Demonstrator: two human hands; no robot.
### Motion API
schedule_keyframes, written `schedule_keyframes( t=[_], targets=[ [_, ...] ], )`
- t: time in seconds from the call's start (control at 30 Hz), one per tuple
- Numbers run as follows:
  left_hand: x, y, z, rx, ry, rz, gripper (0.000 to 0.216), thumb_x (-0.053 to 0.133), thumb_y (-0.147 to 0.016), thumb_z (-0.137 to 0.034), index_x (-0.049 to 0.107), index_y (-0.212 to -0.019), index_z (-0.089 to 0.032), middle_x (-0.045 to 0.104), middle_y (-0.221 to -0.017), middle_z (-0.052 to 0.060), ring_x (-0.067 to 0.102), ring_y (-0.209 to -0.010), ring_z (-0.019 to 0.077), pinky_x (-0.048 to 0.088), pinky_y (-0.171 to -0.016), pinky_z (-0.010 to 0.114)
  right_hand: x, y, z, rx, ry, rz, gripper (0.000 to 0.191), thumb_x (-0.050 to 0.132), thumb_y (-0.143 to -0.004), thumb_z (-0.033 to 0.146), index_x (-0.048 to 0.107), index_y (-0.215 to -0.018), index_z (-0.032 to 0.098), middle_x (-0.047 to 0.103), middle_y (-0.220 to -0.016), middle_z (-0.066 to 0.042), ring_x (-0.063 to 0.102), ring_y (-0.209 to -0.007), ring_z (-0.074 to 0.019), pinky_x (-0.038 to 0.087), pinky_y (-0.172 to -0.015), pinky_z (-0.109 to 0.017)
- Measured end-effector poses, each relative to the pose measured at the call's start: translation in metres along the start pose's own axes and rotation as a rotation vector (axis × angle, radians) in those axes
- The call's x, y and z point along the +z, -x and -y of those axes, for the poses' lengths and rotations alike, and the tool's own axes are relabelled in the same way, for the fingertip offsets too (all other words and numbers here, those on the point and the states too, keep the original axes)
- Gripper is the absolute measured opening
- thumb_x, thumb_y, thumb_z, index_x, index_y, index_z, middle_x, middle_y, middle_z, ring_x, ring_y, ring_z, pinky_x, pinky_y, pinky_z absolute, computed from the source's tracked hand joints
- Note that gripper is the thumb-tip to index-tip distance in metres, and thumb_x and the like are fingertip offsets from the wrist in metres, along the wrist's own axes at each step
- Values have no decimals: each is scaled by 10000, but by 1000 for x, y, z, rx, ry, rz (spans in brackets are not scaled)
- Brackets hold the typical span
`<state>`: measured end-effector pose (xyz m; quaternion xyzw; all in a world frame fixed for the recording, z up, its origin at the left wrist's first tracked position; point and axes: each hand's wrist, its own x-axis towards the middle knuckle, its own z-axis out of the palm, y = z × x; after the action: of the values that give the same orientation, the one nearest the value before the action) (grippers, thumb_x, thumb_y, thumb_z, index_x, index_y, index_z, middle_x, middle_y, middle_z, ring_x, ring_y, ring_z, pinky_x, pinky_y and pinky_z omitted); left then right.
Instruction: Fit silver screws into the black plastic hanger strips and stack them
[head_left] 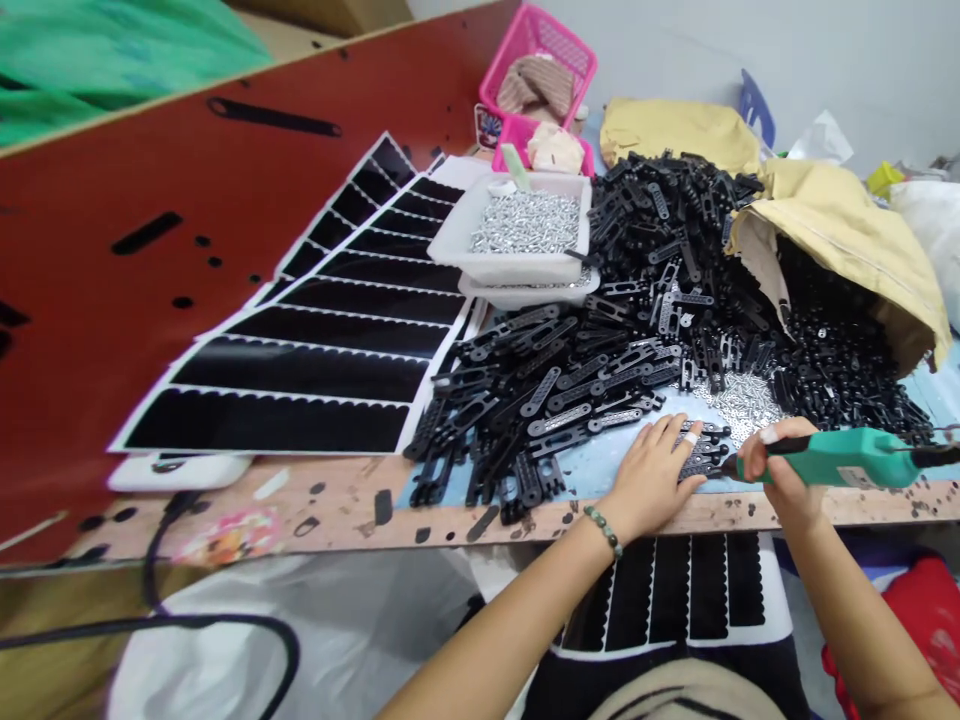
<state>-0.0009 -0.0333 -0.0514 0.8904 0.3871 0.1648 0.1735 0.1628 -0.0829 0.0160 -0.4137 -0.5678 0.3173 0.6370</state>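
My left hand (656, 470) lies flat on the table edge, its fingers pressing down a small black plastic bracket (701, 462). My right hand (787, 475) grips a green electric screwdriver (840, 457), held level with its tip at that bracket. A scatter of small silver screws (739, 400) lies just beyond the hands. A large heap of black brackets (600, 350) spreads across the table behind and left of them.
Stacked white trays (517, 262) of silver screws stand behind the heap. A yellow cloth sack (847, 245) spills brackets at right. Black sticker sheets (315, 350) fan out on the left; one more hangs below the table edge. Pink baskets (540, 70) sit at the back.
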Motion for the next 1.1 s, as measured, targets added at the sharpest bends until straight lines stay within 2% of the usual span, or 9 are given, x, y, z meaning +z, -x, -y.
schedule_keyframes(
  t=[0.17, 0.3, 0.43, 0.5, 0.57, 0.67, 0.73, 0.9, 1.1],
  targets=[
    [0, -6, 0, -24, -65, 73, 621, 534, -861, -416, 360, -1410, -183, 294, -1505, 157, 240, -1390, 353, 241, -1096, 588, -37, 22, 27, -171, -25, -430, 167, 552, -842, 351, 501, -971, 258, 476, -610, 69, 500, -522, -116, 494, -672, -322],
    [-11, -14, -7, -17, -120, 77, 630, 508, -869, -438, 343, -1411, -161, 261, -1512, 184, 158, -1406, 397, 223, -1051, 680, -90, 47, 36, -81, 148, -613, 313, 547, -823, 449, 499, -1064, 255, 548, -802, 10, 573, -682, -156, 505, -762, -384],
    [-17, 8, -34, 127, -40, -157, 715, 553, -856, -433, 256, -1443, -155, 257, -1505, 194, 172, -1402, 395, 253, -1079, 635, -128, 87, 43, -82, 646, -853, 400, 560, -853, 390, 453, -1206, 236, 518, -1163, -94, 542, -1088, -236, 398, -993, -499],
    [-3, 38, -48, 329, 81, -137, 615, 519, -885, -287, 265, -1440, -210, 432, -1404, 139, 367, -1333, 303, 364, -1073, 515, -135, 116, 43, -184, 967, -938, 553, 613, -822, 355, 388, -1306, 211, 395, -1338, -146, 356, -1307, -296, 283, -1074, -563],
    [21, 74, -55, 500, 103, 73, 576, 489, -865, -178, 331, -1417, -232, 524, -1325, 98, 473, -1252, 251, 436, -1031, 428, -135, 149, 34, -197, 1136, -830, 596, 623, -810, 328, 374, -1335, 194, 376, -1366, -168, 308, -1341, -331, 278, -1070, -594],
    [61, 116, -50, 476, -93, 334, 693, 478, -743, -51, 373, -1406, -220, 417, -1442, 108, 384, -1329, 285, 364, -1067, 508, -126, 193, 1, 219, 965, -312, 337, 527, -867, 293, 531, -1194, 209, 575, -1174, -125, 555, -1118, -263, 460, -960, -470],
    [79, 129, -40, 437, -183, 410, 750, 525, -700, -77, 358, -1419, -209, 330, -1496, 119, 293, -1380, 310, 304, -1088, 548, -119, 213, -24, 388, 861, -221, 242, 448, -904, 289, 602, -1067, 199, 642, -1025, -102, 629, -956, -220, 533, -836, -387],
    [84, 133, -30, 567, -202, 314, 580, 447, -796, -45, 448, -1363, -167, 452, -1422, 107, 409, -1324, 242, 378, -1066, 425, -114, 225, -46, 418, 807, -192, 206, 465, -899, 292, 639, -977, 212, 675, -962, -67, 646, -903, -200, 532, -819, -350],
    [91, 129, -76, 539, -170, 120, 475, 336, -883, -22, 509, -1310, -141, 510, -1370, 108, 449, -1295, 230, 445, -1006, 380, -124, 221, -36, 396, 858, -247, 294, 449, -912, 322, 598, -1130, 193, 629, -1122, -114, 576, -1078, -240, 445, -973, -436]
  ],
)
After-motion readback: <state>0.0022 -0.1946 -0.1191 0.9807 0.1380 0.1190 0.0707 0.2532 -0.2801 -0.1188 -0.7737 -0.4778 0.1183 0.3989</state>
